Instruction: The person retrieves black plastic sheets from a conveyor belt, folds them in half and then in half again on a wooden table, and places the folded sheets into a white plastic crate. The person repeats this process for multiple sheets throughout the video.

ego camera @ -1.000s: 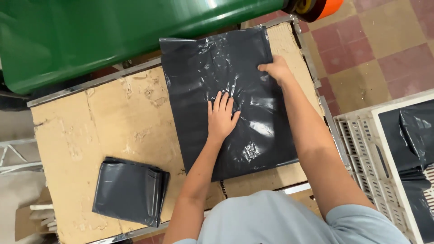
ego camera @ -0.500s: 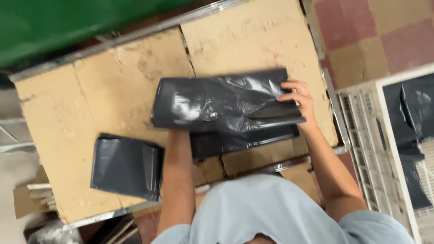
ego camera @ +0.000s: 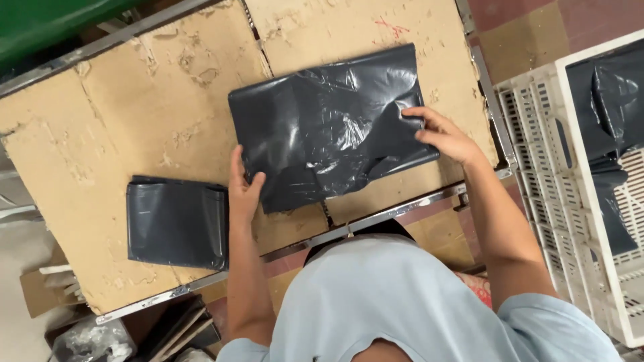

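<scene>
**A:** Item one, the hands?

**B:** Left hand (ego camera: 243, 188): open, fingers together and extended, resting against the lower left edge of the folded dark grey plastic bag (ego camera: 329, 127). It grips nothing; thumb spread to the side on the bag's corner. Right hand (ego camera: 443, 134): partly open, fingers curved, fingertips (ego camera: 410, 114) pressing on the bag's right edge. It presses rather than closes round the plastic.

**A:** Item two, the bag itself?

**B:** Glossy, wrinkled, folded to a wide rectangle, lying flat on the brown cardboard-covered worktable (ego camera: 134, 114), right of centre, between the two hands.

**A:** Other stock on the table?

**B:** One stack of smaller folded dark grey plastic bags (ego camera: 176, 222), squarish, at the table's near left, just beside the left wrist, apart from the larger bag.

**A:** Surroundings?

**B:** White slatted plastic crate (ego camera: 537, 134) to the right of the table, holding more dark grey plastic (ego camera: 607, 100). Green container (ego camera: 40, 27) at the far left corner. Metal table rim (ego camera: 376, 218) runs along the near edge. The person wears a light blue shirt (ego camera: 376, 302).
</scene>
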